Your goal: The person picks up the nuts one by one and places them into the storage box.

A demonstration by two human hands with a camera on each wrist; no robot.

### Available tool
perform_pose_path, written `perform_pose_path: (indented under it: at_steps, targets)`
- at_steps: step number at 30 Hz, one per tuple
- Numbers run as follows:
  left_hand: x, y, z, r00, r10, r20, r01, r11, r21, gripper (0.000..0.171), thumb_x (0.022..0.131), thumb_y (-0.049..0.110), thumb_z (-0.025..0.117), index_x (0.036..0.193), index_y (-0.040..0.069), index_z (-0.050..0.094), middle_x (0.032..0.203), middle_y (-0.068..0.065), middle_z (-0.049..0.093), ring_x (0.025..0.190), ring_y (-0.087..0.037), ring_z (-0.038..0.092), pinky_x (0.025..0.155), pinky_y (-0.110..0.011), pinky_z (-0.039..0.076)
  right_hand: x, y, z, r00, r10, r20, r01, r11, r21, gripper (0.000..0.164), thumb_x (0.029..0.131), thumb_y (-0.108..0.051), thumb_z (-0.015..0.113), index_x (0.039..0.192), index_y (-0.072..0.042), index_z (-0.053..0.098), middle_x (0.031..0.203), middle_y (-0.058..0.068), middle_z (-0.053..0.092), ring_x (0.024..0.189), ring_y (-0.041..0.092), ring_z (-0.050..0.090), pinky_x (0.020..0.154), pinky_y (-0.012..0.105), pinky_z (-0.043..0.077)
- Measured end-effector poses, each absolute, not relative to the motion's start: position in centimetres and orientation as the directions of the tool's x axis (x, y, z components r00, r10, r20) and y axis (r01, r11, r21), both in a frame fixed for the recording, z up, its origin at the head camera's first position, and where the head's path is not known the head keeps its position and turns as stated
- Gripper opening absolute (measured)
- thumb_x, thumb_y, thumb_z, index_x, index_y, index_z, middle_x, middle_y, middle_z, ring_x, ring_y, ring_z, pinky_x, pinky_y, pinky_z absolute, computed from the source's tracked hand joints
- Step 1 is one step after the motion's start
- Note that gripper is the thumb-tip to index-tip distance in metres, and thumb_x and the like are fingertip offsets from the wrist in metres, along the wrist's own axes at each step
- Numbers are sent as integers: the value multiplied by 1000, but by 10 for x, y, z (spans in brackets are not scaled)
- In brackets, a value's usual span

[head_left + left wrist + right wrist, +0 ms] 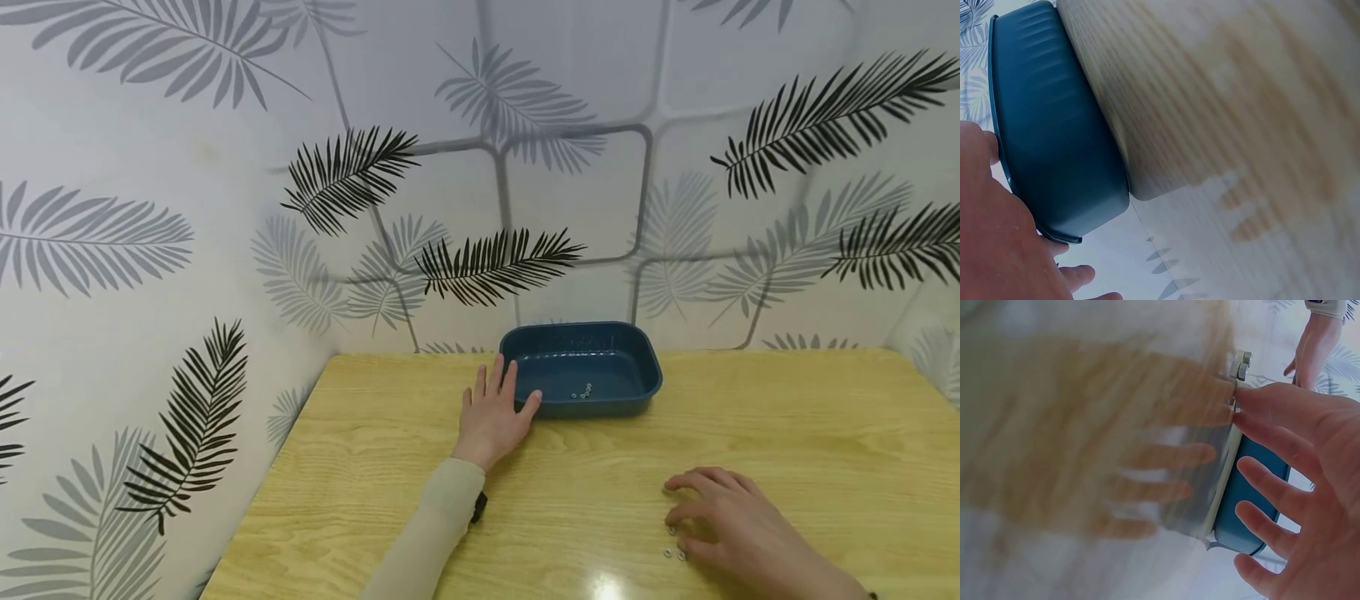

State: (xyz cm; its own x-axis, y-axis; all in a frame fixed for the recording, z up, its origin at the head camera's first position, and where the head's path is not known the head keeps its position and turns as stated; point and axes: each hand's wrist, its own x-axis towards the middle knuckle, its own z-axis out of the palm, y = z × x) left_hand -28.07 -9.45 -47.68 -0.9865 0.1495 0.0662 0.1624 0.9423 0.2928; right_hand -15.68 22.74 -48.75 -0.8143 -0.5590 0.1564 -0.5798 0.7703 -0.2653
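Observation:
A dark blue rectangular tray (600, 408) stands at the table's back edge. My left hand (495, 421) rests at its left front corner, fingers straight and spread, thumb against the front rim. Several small metal nuts (585, 394) lie inside the tray. My right hand (731, 517) is low over the table at the front right, thumb and index finger pinching one nut (1232, 403) at the tabletop. The other three fingers are spread apart in the right wrist view. Two more nuts (675, 554) lie on the table beside the thumb.
The glossy wood-grain table (360, 475) reflects the hands and tray. A wall with a leaf pattern (465, 192) rises directly behind the table and the tray, and also runs along the left side. A dark band (478, 507) shows at the left wrist.

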Motion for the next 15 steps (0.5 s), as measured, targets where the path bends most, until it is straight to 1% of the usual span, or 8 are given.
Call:
perform_pose_path:
  at_steps: [5,9,15]
  targets:
    - [-282,-94,-476,-988,143,58,154,948,280,76,99,67,24,160,23,13,165,-2,2,150,-27,-1,116,-57,14,-158,227,-484,-831,-546,105,-551,782,-291,16,81,-33,80,90,-43,72,121,-10,59,117,26,49,95,58,38]
    - [-283,-94,-476,-988,143,61,154,948,279,76,99,67,24,160,23,13,165,-1,2,150,-28,-1,116,-57,14,-158,227,-485,-812,-567,137,-581,768,-271,17,80,-33,81,89,-43,72,119,-9,60,114,26,50,92,59,39]
    - [-282,-93,-478,-988,140,60,151,950,274,76,99,67,24,160,23,13,165,-1,1,150,-28,0,116,-57,14,-159,225,-488,-792,-587,166,-609,750,-257,15,81,-34,81,86,-44,71,116,-10,61,111,25,52,91,57,40]
